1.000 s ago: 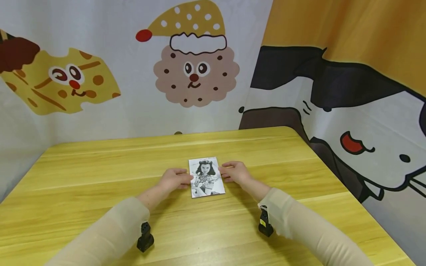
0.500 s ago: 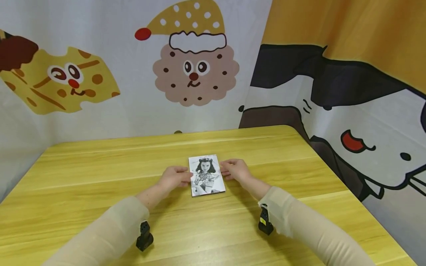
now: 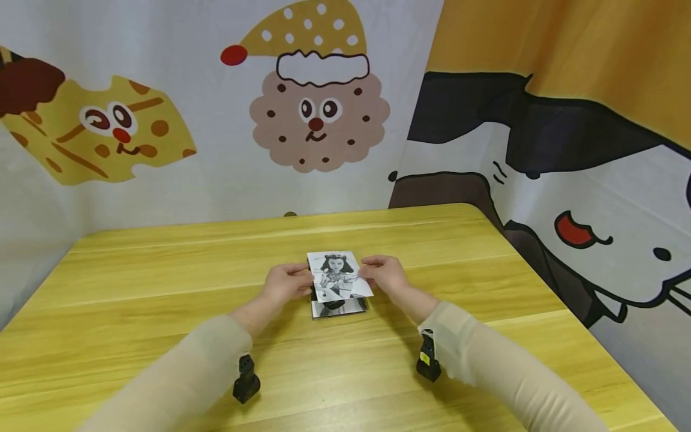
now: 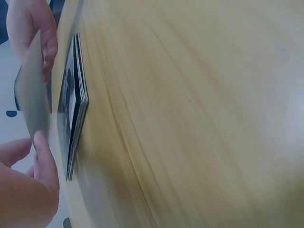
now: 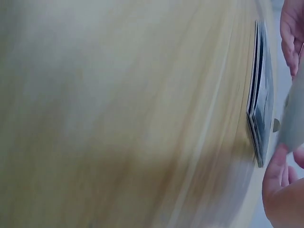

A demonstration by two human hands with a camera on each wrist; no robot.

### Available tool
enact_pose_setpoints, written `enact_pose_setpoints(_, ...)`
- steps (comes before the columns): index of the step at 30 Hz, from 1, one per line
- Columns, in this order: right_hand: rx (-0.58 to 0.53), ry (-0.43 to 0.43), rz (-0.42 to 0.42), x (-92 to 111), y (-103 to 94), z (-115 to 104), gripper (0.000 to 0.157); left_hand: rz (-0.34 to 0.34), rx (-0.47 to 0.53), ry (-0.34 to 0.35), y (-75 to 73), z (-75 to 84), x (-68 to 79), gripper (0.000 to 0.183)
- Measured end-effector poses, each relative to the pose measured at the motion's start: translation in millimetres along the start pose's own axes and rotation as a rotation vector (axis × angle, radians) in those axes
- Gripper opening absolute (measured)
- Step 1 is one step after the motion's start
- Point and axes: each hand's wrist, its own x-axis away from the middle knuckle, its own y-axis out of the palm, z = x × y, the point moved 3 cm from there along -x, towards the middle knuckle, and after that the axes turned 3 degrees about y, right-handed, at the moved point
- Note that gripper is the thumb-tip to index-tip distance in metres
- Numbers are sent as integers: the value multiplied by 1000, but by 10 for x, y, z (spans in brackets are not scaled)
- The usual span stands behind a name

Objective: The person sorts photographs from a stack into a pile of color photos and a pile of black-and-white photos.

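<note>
Two hands at work: a single black-and-white photograph is held lifted just above a small stack of prints, near the middle of a wooden table.
Backdrop: printed cloth [image 3: 162,198] is hung behind and to the right of the table, showing cartoon figures, among them a round biscuit in a spotted nightcap.
Table: a yellow wooden table [image 3: 135,282] is seen from above and in front; its grain is blurred in both wrist views.
Sleeves: both forearms are covered in pale cream sleeves, and a small black camera is strapped under each wrist.
Stack: the stack of photographs [image 3: 340,308] lies flat on the table, directly below the raised print; its dark edges are shown side-on in the left wrist view [image 4: 76,99].
Photograph: the top photograph [image 3: 339,276] is raised clear of the stack and tilted towards the viewer.
Left hand: the left hand [image 3: 287,282] is closed on the photograph's left edge, pinched between thumb and fingers.
Right hand: the right hand [image 3: 384,275] is closed likewise on the right edge.
Handling judgement: the print is probably best kept held by its edges only, level and unbent, so that the picture side is not smudged and the stack below is not disturbed.
</note>
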Motion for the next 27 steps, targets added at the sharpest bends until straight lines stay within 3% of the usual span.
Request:
enact_pose_setpoints(6,-74,29,3,-24,12,25,39,29,58,-23,72,8,-24,46)
enact_pose_setpoints(16,-76,38,-16,-16,-11,4,40,57,45,-29,93,-23,-78,44)
enact_pose_setpoints(27,-67,47,-47,16,22,-69,41,59,44,-24,29,30,-41,44)
